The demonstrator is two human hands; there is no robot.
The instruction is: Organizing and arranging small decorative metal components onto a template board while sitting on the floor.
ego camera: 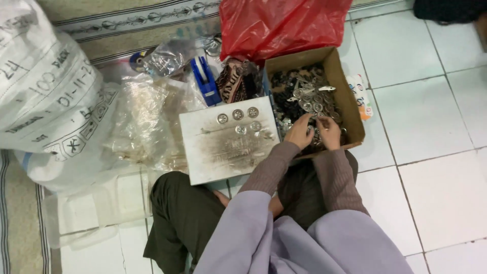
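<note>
Metal discs [309, 104] are looking small, hard and slippery; pinch them by their rims. Your left hand [299, 133] and right hand [328, 132] are digging in the box [350, 96]; whether either is grasping one, I cannot tell.

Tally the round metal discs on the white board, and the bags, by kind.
Round metal discs on the white board: 5
Red plastic bag: 1
White sack: 1
Clear plastic bags: at least 2
Total: at least 9

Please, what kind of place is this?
Probably a home or small workshop floor used for piecework. The person sits on white tiles, both hands in a cardboard box of small metal parts, with plastic bags and a sack beside.
</note>
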